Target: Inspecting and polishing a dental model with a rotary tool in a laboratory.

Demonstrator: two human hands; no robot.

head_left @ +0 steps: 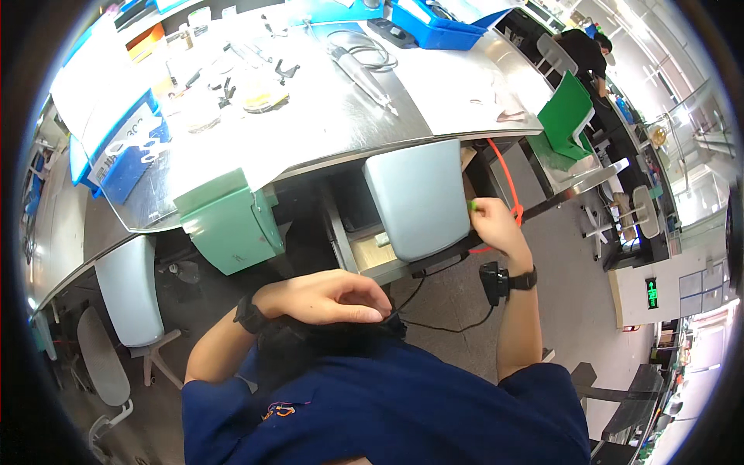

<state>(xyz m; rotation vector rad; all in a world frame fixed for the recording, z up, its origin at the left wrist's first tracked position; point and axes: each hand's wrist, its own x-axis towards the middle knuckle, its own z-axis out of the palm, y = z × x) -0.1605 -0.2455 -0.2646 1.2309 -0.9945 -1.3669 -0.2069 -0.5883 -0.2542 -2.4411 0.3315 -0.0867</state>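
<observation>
Head view showed two bare hands in front of a desk [403,128], both lower than its front edge. The right hand [496,225] was raised just beside the right edge of a blue-grey chair backrest [418,201]. Its fingers were bent and drawn together with the thumb, and a small green thing [473,205] showed at their tips; whether they pinched it or only touched it, I could not tell. That small green thing lay between the hand and the backrest's edge. Behind the hand, a red-orange cable [505,174] hung down from the desk.

The left hand [333,298] was held close to the front of a dark blue shirt [387,411], its fingers curled and the thumb lying below them. A black cable [418,291] ran up from beside its fingertips, but it was unclear whether they gripped it. Black bands circled both wrists, and a black device [493,283] sat at the right one.

On the desk were a pen-shaped tool [360,77] with a coiled cord and a blue bin [438,23]. A green box [232,229] was at the front edge, left of the backrest. Far right, a person [577,58] in dark clothes leaned forward.
</observation>
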